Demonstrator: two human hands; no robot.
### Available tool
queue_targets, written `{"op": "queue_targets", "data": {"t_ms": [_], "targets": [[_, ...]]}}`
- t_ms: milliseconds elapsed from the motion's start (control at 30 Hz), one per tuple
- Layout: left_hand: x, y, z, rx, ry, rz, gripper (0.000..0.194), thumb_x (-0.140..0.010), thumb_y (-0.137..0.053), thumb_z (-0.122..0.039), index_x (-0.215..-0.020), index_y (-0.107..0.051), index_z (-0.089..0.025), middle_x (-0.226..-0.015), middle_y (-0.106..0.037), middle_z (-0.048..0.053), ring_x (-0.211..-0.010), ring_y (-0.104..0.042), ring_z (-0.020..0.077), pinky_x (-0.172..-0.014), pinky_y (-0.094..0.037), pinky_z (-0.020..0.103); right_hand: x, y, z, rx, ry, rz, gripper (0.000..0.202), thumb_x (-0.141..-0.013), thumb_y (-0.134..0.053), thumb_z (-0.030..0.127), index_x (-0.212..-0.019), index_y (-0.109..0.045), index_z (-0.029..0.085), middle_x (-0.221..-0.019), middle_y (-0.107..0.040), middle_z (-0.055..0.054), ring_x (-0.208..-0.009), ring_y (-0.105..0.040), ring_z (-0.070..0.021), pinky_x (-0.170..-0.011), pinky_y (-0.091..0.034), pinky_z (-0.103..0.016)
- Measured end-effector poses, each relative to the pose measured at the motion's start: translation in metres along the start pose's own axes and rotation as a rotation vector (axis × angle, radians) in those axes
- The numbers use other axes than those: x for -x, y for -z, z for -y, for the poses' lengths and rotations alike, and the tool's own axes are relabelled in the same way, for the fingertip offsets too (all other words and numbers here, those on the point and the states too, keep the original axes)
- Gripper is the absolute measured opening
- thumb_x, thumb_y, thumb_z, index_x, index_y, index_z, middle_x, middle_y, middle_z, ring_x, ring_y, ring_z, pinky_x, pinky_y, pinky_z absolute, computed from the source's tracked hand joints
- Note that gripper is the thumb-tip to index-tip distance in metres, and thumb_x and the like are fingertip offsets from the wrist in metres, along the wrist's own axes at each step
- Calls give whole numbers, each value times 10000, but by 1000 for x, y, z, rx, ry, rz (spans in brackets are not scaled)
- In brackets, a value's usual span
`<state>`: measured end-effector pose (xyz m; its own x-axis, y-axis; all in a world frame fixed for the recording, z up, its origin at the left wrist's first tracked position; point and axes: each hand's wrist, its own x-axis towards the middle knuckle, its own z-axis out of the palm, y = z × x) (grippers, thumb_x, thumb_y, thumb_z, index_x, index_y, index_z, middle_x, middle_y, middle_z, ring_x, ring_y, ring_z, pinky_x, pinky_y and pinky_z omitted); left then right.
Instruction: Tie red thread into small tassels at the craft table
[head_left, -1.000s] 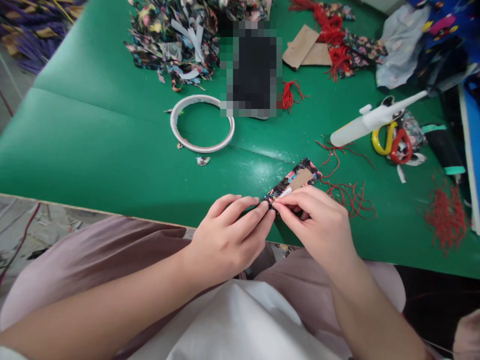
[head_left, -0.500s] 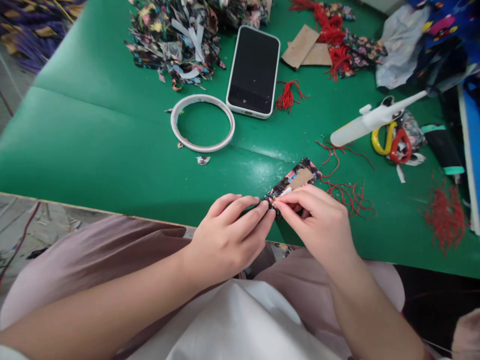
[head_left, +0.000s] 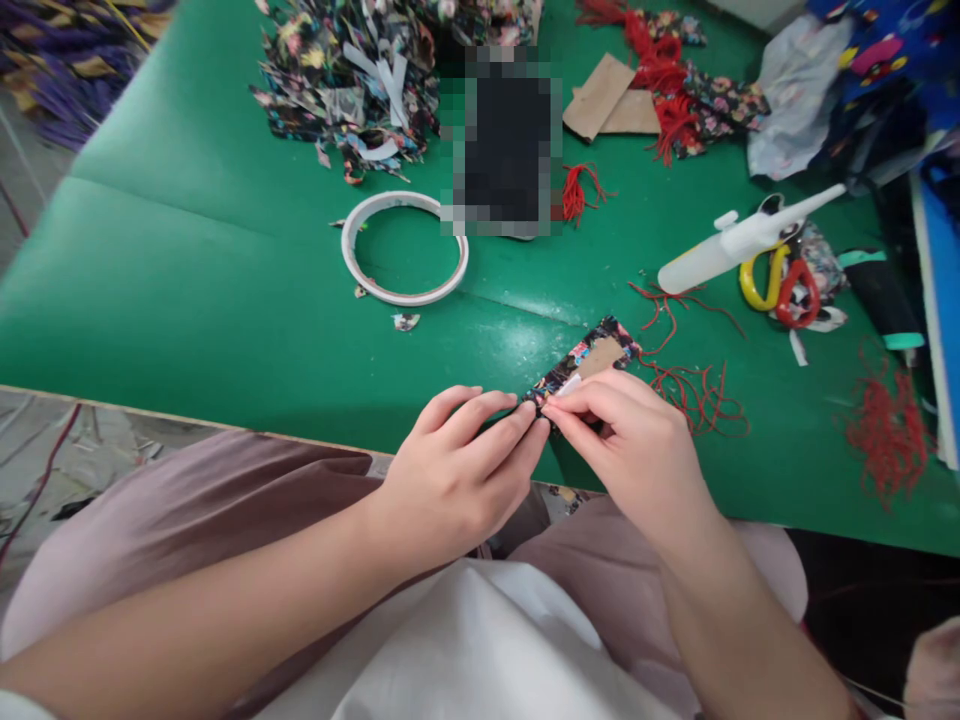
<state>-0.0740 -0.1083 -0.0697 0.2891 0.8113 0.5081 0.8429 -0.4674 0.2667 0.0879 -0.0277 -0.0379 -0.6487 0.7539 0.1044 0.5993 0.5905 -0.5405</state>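
Note:
A dark floral fabric strip (head_left: 577, 362) with a brown card piece (head_left: 602, 354) and a bit of white on it lies slanted near the table's front edge. My left hand (head_left: 466, 465) grips its lower left end, fingertips pressed down on the fabric. The thumb and index finger of my right hand (head_left: 637, 430) pinch the strip's lower edge, right beside my left fingertips. Between the fingertips, the exact spot they hold is hidden. Loose red threads (head_left: 697, 395) lie just right of the strip.
On the green table (head_left: 247, 290) are a white tape ring (head_left: 351, 250), a pixelated dark phone (head_left: 506, 150) and a fabric pile (head_left: 345, 90). Farther right are a white bottle (head_left: 701, 262), red-and-yellow scissors (head_left: 798, 295), a black-and-teal tool (head_left: 883, 298) and red tassels (head_left: 675, 110).
My right hand has shifted very slightly left along the strip. My left hand and the strip look almost unmoved. The phone now appears pixelated.

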Motion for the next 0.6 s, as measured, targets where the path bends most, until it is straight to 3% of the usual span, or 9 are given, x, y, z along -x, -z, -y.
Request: {"op": "queue_targets", "data": {"t_ms": [233, 367, 533, 600], "targets": [[-2, 1, -1, -7, 10, 17, 286, -783, -575, -174, -1064, -625, -157, -1014, -690, 34, -942, -608, 209, -864, -435, 384, -1, -2, 4, 44, -6, -13, 143, -827, -548, 197, -689, -582, 186, -716, -629, -24, -729, -564, -151, -718, -443, -300], [0, 3, -4, -30, 19, 25, 287, -787, -578, -183, -1069, -623, -165, -1074, -670, 41, -1009, -582, 231, -899, -419, 394, -1, 2, -1, -45, -47, 22, 94, -810, -577, 192, -725, -615, 198, -736, -636, -3, -734, -579, -130, -666, -451, -255], [-1, 4, -7, -43, -58, 125, 266, -831, -522, -175, -1078, -607, -128, -1227, -591, 74, -1193, -476, 239, -1007, -359, 410, -3, 9, -15, -203, -261, -219, 86, -823, -560, 215, -886, -617, 221, -837, -656, 7, -666, -600, -97, -594, -482, -219], [-3, 3, -7, -48, -68, 162, 272, -847, -492, -190, -1090, -601, -129, -1222, -593, 74, -1182, -485, 234, -1008, -361, 417, -4, 10, -19, -221, -295, -244, 120, -823, -554, 206, -932, -601, 219, -879, -660, -4, -690, -612, -104, -588, -493, -219]]}}
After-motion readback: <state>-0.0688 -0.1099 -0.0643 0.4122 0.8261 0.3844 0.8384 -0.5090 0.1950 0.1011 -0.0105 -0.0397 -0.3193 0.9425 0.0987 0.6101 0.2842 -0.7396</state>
